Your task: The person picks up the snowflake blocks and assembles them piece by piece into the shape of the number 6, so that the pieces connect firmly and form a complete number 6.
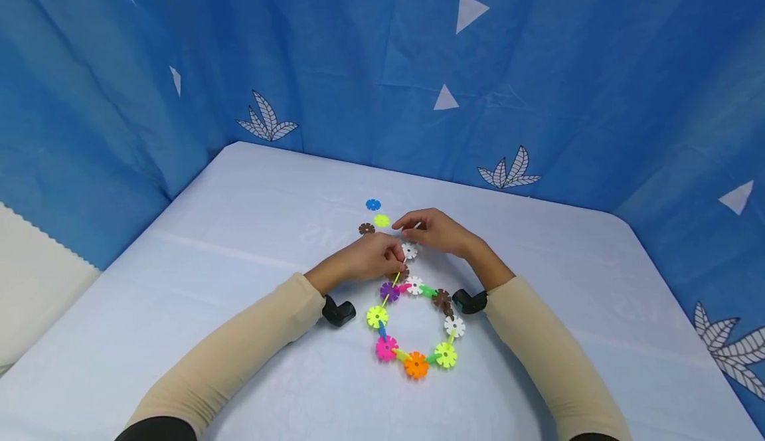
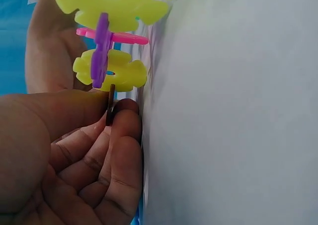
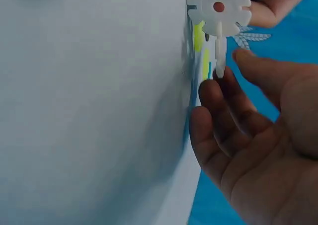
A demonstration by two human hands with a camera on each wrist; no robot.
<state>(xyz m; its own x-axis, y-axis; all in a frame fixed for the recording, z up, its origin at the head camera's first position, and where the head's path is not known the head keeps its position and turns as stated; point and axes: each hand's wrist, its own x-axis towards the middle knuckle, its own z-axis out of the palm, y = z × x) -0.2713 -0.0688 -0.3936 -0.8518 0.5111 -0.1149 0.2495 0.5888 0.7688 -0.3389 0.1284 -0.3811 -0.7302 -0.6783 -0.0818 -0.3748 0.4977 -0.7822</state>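
Observation:
A ring of colourful notched plastic discs, slotted together, lies on the table, with an orange disc (image 1: 416, 365) at its near side and a purple disc (image 1: 390, 291) at its far left. My left hand (image 1: 373, 257) pinches a brown disc (image 2: 110, 106) between thumb and forefinger, beside the chain end. Past it stands a white disc (image 3: 218, 9) with another white disc (image 3: 220, 56) slotted in edge-on. My right hand (image 1: 439, 230) is around that edge-on disc, fingertips right at its lower end and the thumb apart from it.
Loose on the table beyond my left hand lie a blue disc (image 1: 373, 204), a yellow-green disc (image 1: 381, 220) and a brown disc (image 1: 366, 228). A blue patterned curtain (image 1: 370, 62) hangs behind the white-covered table (image 1: 574, 242).

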